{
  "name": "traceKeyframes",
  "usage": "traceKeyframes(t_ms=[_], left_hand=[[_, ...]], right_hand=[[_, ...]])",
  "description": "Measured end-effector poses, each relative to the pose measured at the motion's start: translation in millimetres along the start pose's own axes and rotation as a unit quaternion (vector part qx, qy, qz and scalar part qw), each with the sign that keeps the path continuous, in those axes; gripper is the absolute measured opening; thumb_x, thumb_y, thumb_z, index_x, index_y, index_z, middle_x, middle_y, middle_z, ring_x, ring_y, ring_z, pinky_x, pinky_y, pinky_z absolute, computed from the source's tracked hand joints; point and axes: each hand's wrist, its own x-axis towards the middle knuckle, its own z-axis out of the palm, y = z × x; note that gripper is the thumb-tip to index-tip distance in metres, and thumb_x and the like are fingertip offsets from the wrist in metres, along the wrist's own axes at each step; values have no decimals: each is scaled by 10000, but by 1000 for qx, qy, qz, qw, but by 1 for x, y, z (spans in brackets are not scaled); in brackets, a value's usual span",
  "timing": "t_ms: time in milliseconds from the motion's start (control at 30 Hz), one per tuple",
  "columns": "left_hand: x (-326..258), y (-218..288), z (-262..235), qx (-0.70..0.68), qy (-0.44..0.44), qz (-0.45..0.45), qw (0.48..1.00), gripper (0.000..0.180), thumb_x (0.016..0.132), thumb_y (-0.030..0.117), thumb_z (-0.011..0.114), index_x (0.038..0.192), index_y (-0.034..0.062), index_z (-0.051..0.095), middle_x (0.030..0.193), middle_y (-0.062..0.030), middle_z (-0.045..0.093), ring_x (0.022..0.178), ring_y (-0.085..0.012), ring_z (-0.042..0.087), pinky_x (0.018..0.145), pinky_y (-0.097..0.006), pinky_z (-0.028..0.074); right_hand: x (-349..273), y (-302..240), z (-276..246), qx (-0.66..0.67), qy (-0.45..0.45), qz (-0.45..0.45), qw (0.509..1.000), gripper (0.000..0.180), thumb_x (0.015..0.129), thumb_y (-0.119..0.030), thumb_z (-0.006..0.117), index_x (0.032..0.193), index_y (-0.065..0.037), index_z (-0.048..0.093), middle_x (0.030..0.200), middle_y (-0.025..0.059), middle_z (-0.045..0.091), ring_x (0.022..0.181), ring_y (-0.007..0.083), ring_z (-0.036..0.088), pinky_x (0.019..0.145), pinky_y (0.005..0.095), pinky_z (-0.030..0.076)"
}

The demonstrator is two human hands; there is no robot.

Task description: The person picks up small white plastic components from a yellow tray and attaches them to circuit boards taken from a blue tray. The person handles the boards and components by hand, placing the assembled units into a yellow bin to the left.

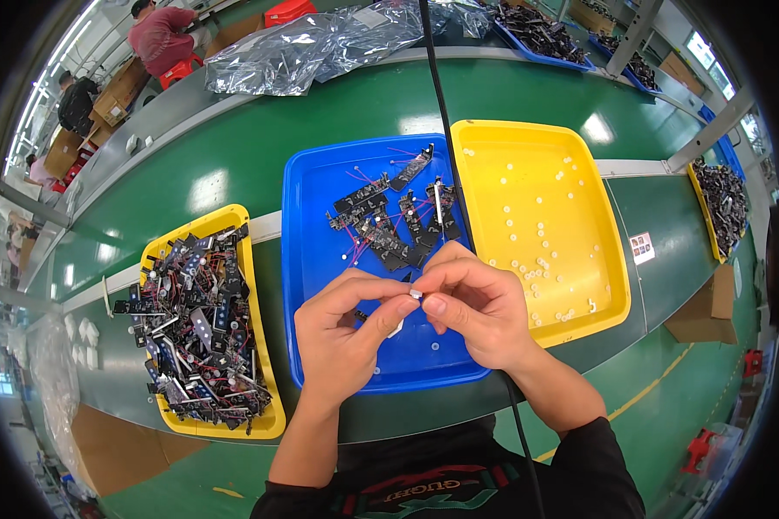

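Note:
Over the blue tray [320, 164], both my hands meet fingertip to fingertip. A small white piece [415, 294] shows between the pinched thumbs and forefingers. My left hand [342, 333] is closed, with a dark part just peeking out above its fingertips and a white edge below; most of what it grips is hidden. My right hand [485, 311] pinches the small white piece from the other side. Beyond my hands, several black electronic modules [381, 225] with thin pink wires lie in the tray. A tiny white round piece [434, 346] rests near its front.
At left, a yellow tray [273, 415] is heaped with black wired parts. To the right stands a yellow tray [511, 143] scattered with small white round pieces. A black cable [441, 86] crosses the green table. Plastic bags [320, 52] lie at the back; people sit farther off.

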Motion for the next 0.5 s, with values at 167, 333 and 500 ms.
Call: traceKeyframes(t_ms=[167,333,500], left_hand=[[3,-2,0,8,35,28,999,128,767,-44,707,893,-37,688,811,-91,642,666,-94,565,551,-198,422],[5,3,-9,33,18,63,997,149,744,-72,703,888,-37,685,820,-100,645,698,-119,577,578,-208,431],[-14,22,-57,121,125,224,959,129,755,-82,619,880,-68,585,815,-130,603,679,-144,542,613,-223,430]], right_hand=[[-1,-2,0,-45,-11,-29,999,203,867,4,613,1067,-1,644,950,58,544,746,98,516,626,219,419],[8,-2,-6,-213,-47,-151,964,259,808,7,669,1065,-14,652,879,63,567,701,127,519,625,236,416],[5,-4,-3,-346,-120,-104,925,303,737,-7,692,1034,-62,663,773,42,561,644,152,542,567,265,436]])
